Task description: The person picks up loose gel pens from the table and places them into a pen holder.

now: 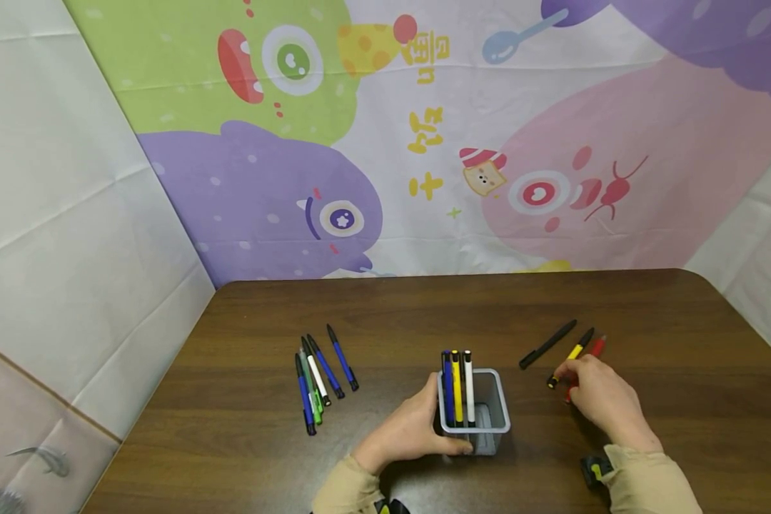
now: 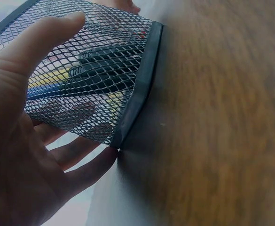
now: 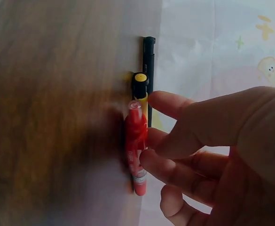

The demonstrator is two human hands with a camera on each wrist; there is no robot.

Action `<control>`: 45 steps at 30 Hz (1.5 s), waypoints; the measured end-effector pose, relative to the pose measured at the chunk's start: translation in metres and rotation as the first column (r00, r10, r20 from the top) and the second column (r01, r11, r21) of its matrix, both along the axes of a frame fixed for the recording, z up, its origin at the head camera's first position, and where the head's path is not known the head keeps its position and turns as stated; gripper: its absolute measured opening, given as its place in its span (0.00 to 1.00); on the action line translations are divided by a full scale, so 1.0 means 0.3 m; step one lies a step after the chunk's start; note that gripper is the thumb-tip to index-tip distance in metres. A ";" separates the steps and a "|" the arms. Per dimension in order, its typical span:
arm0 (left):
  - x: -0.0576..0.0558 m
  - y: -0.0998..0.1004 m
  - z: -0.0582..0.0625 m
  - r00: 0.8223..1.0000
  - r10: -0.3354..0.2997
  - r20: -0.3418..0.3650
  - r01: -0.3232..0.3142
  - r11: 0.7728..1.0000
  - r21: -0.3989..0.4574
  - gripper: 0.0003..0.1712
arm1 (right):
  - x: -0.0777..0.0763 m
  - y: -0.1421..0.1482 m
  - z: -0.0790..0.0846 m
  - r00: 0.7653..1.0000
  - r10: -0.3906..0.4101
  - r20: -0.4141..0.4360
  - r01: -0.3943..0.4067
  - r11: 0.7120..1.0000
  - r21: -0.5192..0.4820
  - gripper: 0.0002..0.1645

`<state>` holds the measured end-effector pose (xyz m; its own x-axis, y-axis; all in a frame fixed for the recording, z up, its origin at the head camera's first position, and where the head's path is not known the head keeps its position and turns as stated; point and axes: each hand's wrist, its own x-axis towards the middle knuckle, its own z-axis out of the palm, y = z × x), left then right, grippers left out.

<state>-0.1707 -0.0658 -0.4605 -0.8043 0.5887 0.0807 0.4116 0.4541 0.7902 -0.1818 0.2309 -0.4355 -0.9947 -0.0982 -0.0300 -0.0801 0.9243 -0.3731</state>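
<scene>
My left hand (image 1: 407, 428) grips a square grey mesh pen holder (image 1: 493, 430), with the thumb along its near side and the fingers round its left side. Blue, yellow (image 1: 457, 392) and white pens stand upright along the holder's left side. In the left wrist view the mesh wall (image 2: 109, 56) shows between thumb and fingers, its dark base close to the tabletop. My right hand (image 1: 607, 400) is over a yellow-and-black pen (image 1: 577, 350) and a red pen (image 3: 136, 141) lying side by side. The right fingertips are right at these two pens, loosely bent.
A black pen (image 1: 548, 344) lies left of the yellow one. On the table's left side lie several pens, among them blue (image 1: 343, 359), white (image 1: 318, 378) and green (image 1: 315, 403) ones. Behind the brown table (image 1: 411, 307) hangs a cartoon-printed cloth (image 1: 424, 235).
</scene>
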 end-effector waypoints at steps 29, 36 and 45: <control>0.002 0.001 0.006 1.000 0.000 0.002 0.000 1.000 -0.009 0.50 | -0.009 0.006 -0.033 0.985 0.130 -0.115 -0.123 0.990 0.069 0.17; 0.002 0.001 0.005 1.000 0.002 0.003 -0.002 1.000 -0.012 0.50 | -0.009 0.003 -0.038 0.974 0.165 -0.154 -0.151 0.983 0.102 0.17; 0.001 0.001 0.005 1.000 0.000 0.010 0.000 1.000 -0.010 0.50 | -0.009 0.002 -0.043 0.962 0.204 -0.182 -0.184 0.975 0.122 0.17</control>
<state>-0.1704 -0.0654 -0.4591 -0.8051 0.5893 0.0667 0.4034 0.4616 0.7901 -0.1843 0.2314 -0.4484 -0.9449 -0.2962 0.1397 -0.3223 0.9165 -0.2368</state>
